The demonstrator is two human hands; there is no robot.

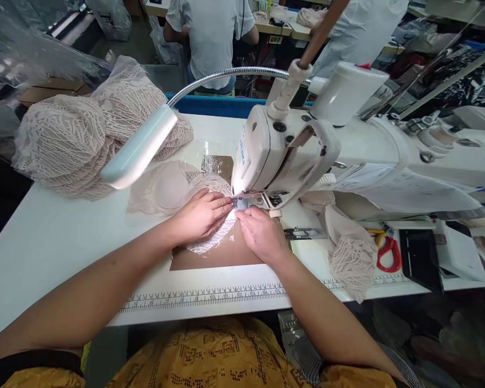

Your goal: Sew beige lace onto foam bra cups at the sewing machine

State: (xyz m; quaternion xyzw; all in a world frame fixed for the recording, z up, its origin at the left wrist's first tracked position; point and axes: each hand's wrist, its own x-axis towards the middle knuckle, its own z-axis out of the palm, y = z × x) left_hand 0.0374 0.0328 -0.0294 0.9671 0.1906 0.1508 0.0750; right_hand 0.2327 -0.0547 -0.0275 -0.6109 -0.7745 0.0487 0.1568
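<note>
A pale pinkish-white lace piece (214, 240) lies at the needle end of a white sewing machine (262, 145), on a brown sheet (226, 260) set on the white table (64, 237). Its openwork is fine and branching, its lower edge is rounded, and it is brightly lit near the needle; its middle is hidden under the left hand (204, 215). That hand lies flat across the lace, fingers close together and pointing toward the needle. The right hand (262, 231) is at the other side, its thumb and forefinger drawn together by the lace edge; whether they pinch it, one cannot tell. Just left of the piece, sheer fabric (172, 186) shows a smooth, rounded cup shape. Farther left, lace cups (64, 140) are heaped beneath and behind a lamp (141, 145).
</note>
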